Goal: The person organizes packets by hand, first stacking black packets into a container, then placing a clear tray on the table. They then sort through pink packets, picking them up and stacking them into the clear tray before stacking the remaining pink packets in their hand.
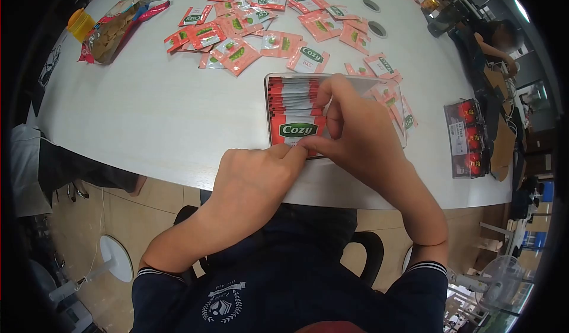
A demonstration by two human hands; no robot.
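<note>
In the box (363, 85), 1 row of sachets (293, 99) stands left; loose sachets (237, 53) lie behind.

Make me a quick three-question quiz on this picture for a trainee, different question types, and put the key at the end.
1. Multiple choice: What word is printed on the flat red, white and green sachet nearest the person in the shallow rectangular box?
A) Fresh
B) Cozy
C) Classic

2. True or false: On the white table, the clear plastic box of red items stands to the right of the shallow box.

3. Fill in the blank: The person's ____ hand reaches farther over the shallow box.

Key:
1. B
2. True
3. Right: the right hand arches over it.
</note>
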